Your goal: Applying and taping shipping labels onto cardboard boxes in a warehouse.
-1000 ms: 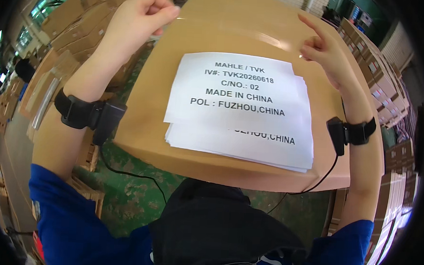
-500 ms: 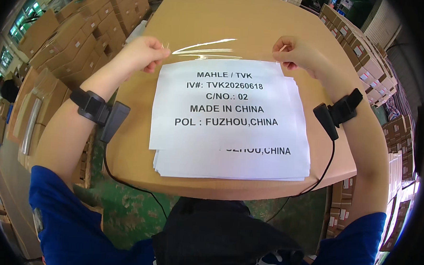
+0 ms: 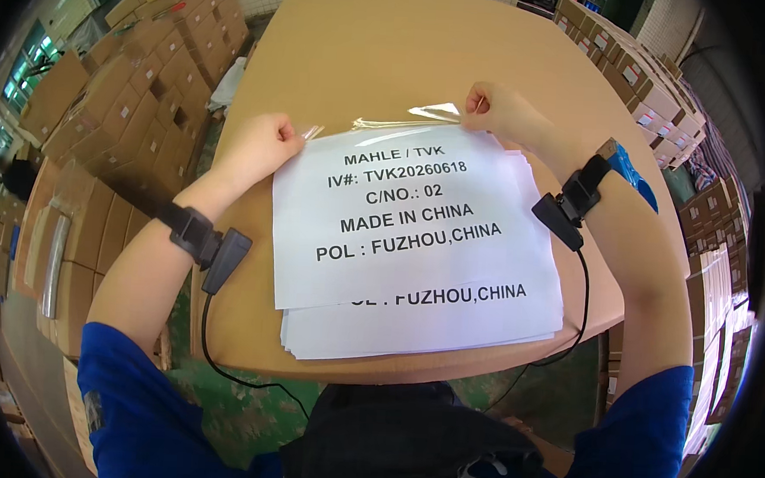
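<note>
A strip of clear tape (image 3: 406,124) runs between my two hands along the top edge of a white printed sheet (image 3: 385,187). My left hand (image 3: 271,142) pinches the strip's left end by the sheet's upper left corner. At the other end, my right hand (image 3: 493,111) is closed on the strip, thumb against fingers, just beyond the upper right corner. The strip shines and looks folded or wavy near the right. The sheet lies slightly askew on a stack of similar sheets (image 3: 429,337), whose lower part shows beneath it.
Under the papers is a large brown cardboard surface (image 3: 366,48). Stacked cartons stand on the left (image 3: 139,96) and right (image 3: 617,61). Black devices are strapped to my left wrist (image 3: 213,247) and right wrist (image 3: 570,206), trailing cables. A blue object (image 3: 635,176) shows at my right forearm.
Both hands have shifted, the left nearer to me and the right slightly leftward. The strip now meets the sheet's top edge, and the sheet has tilted. The blue object has come into sight.
</note>
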The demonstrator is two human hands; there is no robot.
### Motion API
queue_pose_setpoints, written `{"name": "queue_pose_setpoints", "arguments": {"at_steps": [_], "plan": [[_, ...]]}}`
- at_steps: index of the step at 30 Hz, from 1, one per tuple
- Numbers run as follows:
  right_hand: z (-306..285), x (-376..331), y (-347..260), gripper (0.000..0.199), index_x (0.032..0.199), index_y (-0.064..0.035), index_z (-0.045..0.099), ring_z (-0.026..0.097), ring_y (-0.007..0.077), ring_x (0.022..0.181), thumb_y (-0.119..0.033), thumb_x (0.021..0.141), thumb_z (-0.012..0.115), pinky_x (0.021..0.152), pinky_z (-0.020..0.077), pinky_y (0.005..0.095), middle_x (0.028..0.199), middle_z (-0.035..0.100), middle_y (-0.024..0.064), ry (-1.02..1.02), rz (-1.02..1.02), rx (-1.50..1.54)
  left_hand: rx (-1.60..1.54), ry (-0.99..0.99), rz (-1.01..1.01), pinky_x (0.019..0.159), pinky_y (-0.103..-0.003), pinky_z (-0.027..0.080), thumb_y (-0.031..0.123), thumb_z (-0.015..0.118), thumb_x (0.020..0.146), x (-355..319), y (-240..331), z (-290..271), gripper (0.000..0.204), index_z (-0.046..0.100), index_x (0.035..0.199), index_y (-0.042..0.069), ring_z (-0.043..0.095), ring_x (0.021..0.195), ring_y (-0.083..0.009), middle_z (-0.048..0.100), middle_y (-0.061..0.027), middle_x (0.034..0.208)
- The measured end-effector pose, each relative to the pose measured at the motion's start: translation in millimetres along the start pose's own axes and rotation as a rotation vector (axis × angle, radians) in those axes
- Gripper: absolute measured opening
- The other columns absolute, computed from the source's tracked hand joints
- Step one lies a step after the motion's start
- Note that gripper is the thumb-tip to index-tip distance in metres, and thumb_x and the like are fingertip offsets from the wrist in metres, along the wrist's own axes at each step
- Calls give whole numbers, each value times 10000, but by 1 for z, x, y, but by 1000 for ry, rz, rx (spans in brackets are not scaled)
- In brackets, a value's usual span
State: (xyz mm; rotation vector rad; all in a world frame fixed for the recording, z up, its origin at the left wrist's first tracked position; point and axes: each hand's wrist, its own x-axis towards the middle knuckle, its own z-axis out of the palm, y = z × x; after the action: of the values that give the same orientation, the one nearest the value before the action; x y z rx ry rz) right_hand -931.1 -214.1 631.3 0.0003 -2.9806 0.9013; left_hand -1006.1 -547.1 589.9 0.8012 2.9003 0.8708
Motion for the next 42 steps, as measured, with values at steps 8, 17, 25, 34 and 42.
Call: {"name": "queue_pose_setpoints", "arguments": {"at_steps": [8, 17, 25, 34, 42], "plan": [[-51, -76, -23, 116, 804, -50, 540, 479, 53, 650, -83, 765, 644, 584, 390, 201, 714, 517, -33, 379, -131, 188, -356, 436, 327, 703, -252, 461, 89, 630, 775, -29, 53, -66, 122, 554, 793, -5, 533, 819, -140, 521, -58, 922], [-68, -191, -4, 156, 806, -42, 560, 492, 59, 711, -135, 762, 677, 641, 388, 194, 739, 535, -20, 450, -160, 676, -12, 613, 707, 754, -264, 450, -69, 583, 743, -146, 206, -97, 119, 532, 826, -1, 555, 876, -194, 560, -142, 1017], [-105, -278, 74, 178, 824, -46, 556, 514, 116, 943, -146, 759, 689, 802, 408, 233, 1126, 506, 127, 597, -321, 857, 467, 555, 802, 702, -260, 430, -98, 571, 731, -220, 372, -72, 176, 515, 855, 13, 529, 825, -193, 557, -152, 959], [-138, -314, 121, 152, 819, -64, 531, 450, 180, 1086, -131, 779, 662, 892, 366, 304, 1243, 404, 148, 491, -426, 947, 634, 415, 761, 781, -277, 404, -23, 548, 802, -253, 469, -62, 103, 514, 893, 10, 522, 883, -201, 532, -157, 1025], [-142, -328, 154, 145, 795, -69, 553, 521, 136, 833, -148, 765, 671, 783, 432, 257, 1232, 438, 122, 485, -423, 895, 462, 465, 816, 796, -263, 433, 60, 518, 874, -222, 462, -41, 83, 526, 954, 39, 554, 909, -180, 537, -133, 1087]]}}
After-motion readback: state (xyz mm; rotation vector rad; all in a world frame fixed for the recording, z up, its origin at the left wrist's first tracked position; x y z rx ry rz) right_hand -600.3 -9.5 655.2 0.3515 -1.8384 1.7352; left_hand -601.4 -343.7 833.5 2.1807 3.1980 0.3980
